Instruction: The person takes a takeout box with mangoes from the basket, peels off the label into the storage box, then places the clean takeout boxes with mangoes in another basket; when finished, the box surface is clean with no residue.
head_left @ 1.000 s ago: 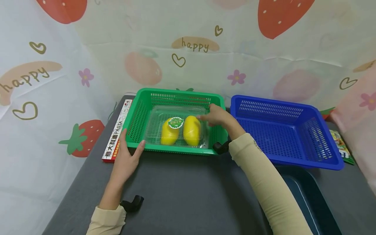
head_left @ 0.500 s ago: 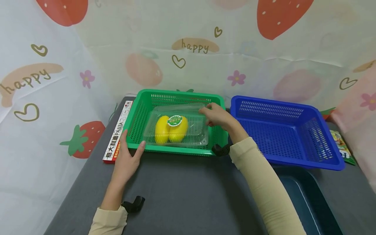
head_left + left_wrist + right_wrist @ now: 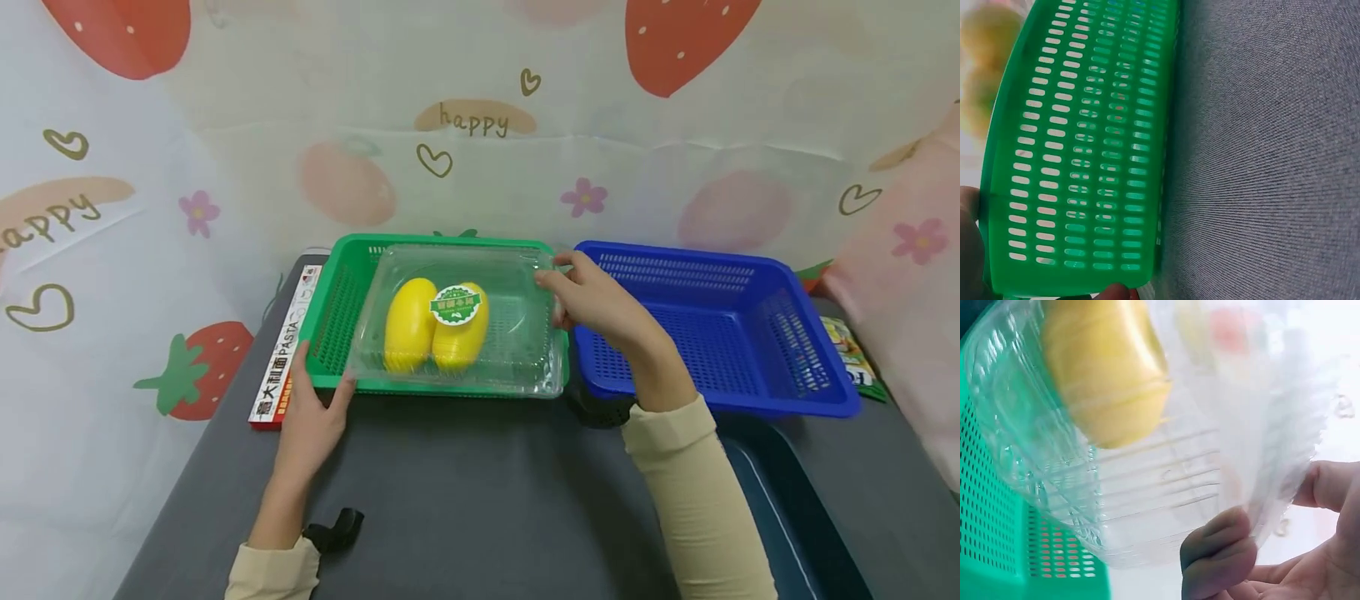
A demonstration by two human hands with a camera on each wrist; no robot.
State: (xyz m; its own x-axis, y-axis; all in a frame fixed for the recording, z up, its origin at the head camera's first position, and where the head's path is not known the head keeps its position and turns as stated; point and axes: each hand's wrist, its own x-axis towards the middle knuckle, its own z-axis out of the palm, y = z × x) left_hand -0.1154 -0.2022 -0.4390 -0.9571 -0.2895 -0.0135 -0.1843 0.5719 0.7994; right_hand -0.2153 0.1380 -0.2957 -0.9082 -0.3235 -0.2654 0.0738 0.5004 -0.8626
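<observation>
Lifting the box (image 3: 508, 321) over the green basket (image 3: 337, 310), I'd go level so the fruit (image 3: 409, 325) won't slide, right hand (image 3: 607, 307) pinching its edge, left hand (image 3: 311, 429) at the basket's corner, fingers apart.

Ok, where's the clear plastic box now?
In the head view, the clear plastic box is above the green basket, left of the blue basket, its right edge pinched by the right hand.

Right hand (image 3: 603, 304) pinches the right edge of a clear plastic box (image 3: 521, 321) — two yellow oval items (image 3: 408, 323) inside — over a green basket (image 3: 332, 312). Left hand (image 3: 311, 429) touches its near-left corner; blue basket (image 3: 716, 333) at right.
</observation>
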